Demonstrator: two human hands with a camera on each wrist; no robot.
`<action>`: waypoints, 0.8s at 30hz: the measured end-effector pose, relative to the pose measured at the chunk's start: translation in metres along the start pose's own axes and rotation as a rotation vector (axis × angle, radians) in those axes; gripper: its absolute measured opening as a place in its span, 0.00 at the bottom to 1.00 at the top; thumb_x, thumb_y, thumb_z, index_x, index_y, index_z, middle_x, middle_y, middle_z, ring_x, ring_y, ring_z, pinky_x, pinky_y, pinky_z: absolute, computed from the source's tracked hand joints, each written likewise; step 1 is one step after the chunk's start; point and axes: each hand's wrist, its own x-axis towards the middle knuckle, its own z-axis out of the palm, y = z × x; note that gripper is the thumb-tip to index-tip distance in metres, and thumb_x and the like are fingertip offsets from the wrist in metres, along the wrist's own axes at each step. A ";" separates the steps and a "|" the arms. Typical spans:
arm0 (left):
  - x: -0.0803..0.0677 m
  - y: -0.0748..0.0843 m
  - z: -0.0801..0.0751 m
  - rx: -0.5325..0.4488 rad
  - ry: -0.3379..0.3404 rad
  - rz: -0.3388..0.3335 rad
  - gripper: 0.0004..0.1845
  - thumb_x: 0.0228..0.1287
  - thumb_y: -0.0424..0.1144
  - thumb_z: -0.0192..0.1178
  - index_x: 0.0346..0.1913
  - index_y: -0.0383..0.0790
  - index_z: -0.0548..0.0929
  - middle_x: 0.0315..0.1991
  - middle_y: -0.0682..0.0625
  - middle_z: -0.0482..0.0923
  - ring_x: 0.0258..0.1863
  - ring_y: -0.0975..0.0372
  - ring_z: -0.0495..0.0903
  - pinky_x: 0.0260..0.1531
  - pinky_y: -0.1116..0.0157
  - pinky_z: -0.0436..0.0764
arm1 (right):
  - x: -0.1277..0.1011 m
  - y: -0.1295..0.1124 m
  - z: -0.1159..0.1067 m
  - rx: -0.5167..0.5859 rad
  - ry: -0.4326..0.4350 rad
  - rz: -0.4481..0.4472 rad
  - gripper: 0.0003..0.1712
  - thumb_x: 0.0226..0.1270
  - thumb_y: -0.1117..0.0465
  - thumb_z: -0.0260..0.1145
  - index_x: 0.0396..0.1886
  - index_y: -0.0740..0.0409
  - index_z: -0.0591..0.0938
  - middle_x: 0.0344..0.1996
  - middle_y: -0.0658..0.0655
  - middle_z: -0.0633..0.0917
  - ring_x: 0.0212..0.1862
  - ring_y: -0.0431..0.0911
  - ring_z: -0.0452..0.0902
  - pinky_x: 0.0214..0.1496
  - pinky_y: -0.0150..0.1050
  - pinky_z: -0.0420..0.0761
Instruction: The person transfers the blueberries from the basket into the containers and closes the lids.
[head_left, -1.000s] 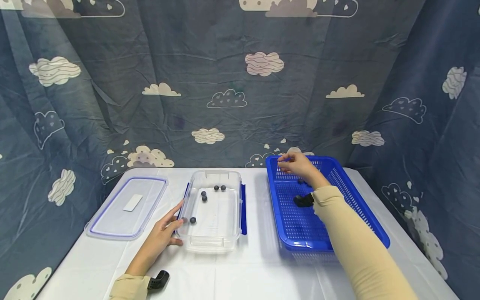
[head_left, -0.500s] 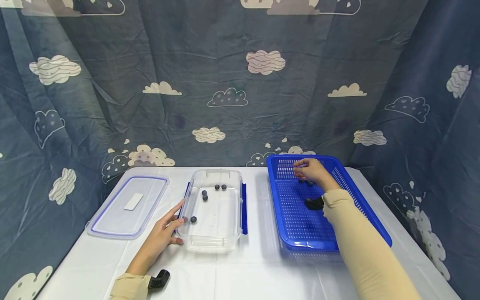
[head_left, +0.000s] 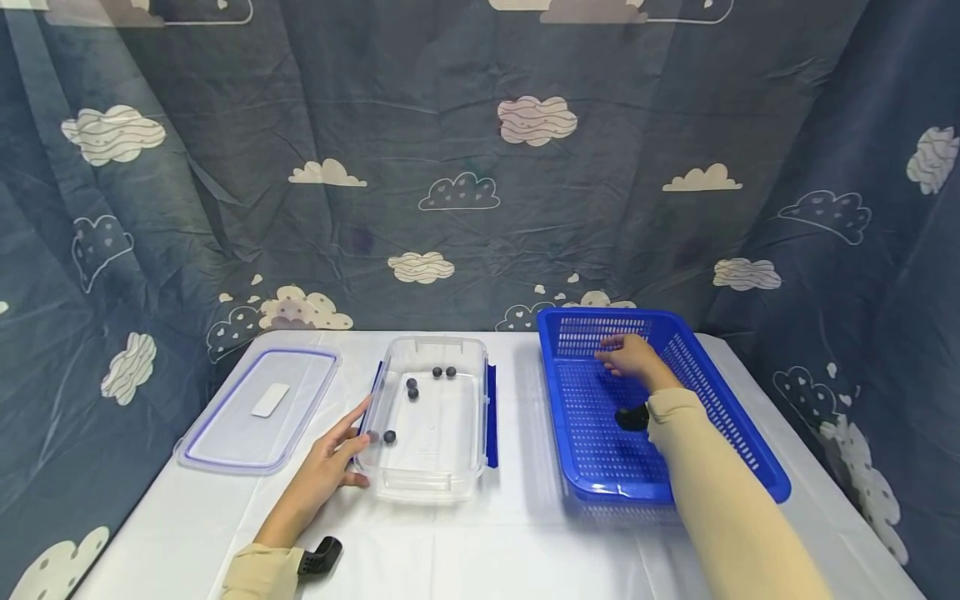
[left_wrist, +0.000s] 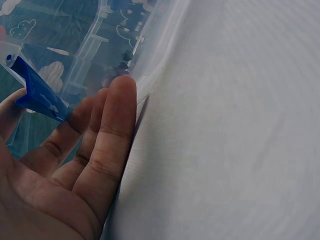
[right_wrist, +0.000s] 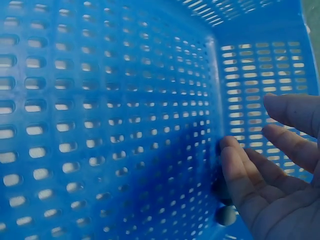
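Right hand: I am seeing my right hand point(head_left: 632, 356) lying inside the blue basket point(head_left: 738, 433), toward its far end, fingers loosely spread and gripping nothing.
Basket berries: in the right wrist view a small dark berry point(right_wrist: 225, 215) is sitting on the perforated floor just under the fingers point(right_wrist: 245, 175); whether they are touching it, I cannot tell.
Left hand: my left hand point(head_left: 327, 467) is resting flat, fingers straight, against the near left side of the clear container point(head_left: 435, 483), beside its blue clip point(left_wrist: 40, 95).
Container: it is standing open on the white table point(head_left: 495, 542), between the lid point(head_left: 255, 412) and the basket, and is holding several dark berries point(head_left: 443, 372), most toward its far end.
Lid: it is lying flat at the container's left, apart from it.
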 end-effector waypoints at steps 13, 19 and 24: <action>0.001 0.000 0.000 0.000 0.001 0.002 0.32 0.82 0.40 0.56 0.85 0.56 0.65 0.63 0.32 0.69 0.58 0.52 0.74 0.35 0.57 0.94 | 0.001 0.008 0.008 -0.050 -0.005 0.033 0.33 0.82 0.61 0.62 0.75 0.80 0.68 0.68 0.79 0.77 0.60 0.62 0.83 0.46 0.31 0.89; 0.001 0.000 0.000 0.004 0.002 0.002 0.33 0.82 0.40 0.56 0.85 0.56 0.65 0.64 0.32 0.69 0.58 0.52 0.74 0.35 0.57 0.94 | 0.003 0.012 0.009 -0.045 -0.001 0.023 0.31 0.81 0.63 0.62 0.73 0.81 0.70 0.66 0.80 0.78 0.53 0.55 0.87 0.45 0.30 0.88; 0.001 0.000 0.000 0.008 0.002 0.003 0.33 0.82 0.40 0.56 0.85 0.56 0.64 0.64 0.32 0.68 0.58 0.52 0.75 0.35 0.57 0.94 | 0.006 0.014 0.011 -0.032 0.000 0.027 0.30 0.80 0.63 0.63 0.71 0.81 0.72 0.65 0.80 0.79 0.46 0.49 0.89 0.47 0.33 0.90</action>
